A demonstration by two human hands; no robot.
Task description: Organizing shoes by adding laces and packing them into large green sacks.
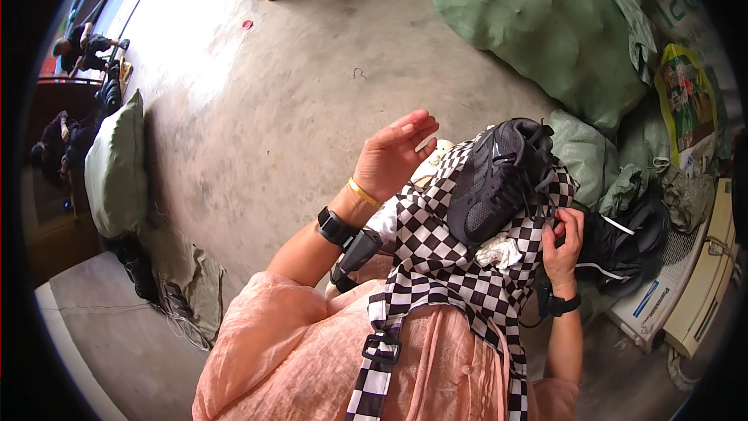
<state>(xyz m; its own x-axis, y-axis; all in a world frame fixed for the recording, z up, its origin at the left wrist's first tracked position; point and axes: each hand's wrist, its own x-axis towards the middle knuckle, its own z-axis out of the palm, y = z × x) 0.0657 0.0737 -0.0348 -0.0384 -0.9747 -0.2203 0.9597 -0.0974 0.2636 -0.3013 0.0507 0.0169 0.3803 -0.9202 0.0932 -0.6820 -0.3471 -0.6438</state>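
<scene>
Shoe (499,179) — one, black, on the checkered apron (436,257) in the lap, long axis running up-right. Right hand (562,245) is nearer, fingertips pinching at its lower edge, probably a lace. Left hand (393,154) hovers left of it, fingers spread, holding nothing. More dark shoes (627,245) lie right.

- Single view: head-worn fisheye, looking steeply down over wearer's chest and lap.
- Close range: checkered apron (436,265) and black sneaker (499,183) fill lower centre, forearms enter from the bottom edge.
- Faces forward onto concrete floor (296,109); green sacks (538,23) top right.
- Rim bends, dark vignette corners.
- No second view to overlap.
</scene>
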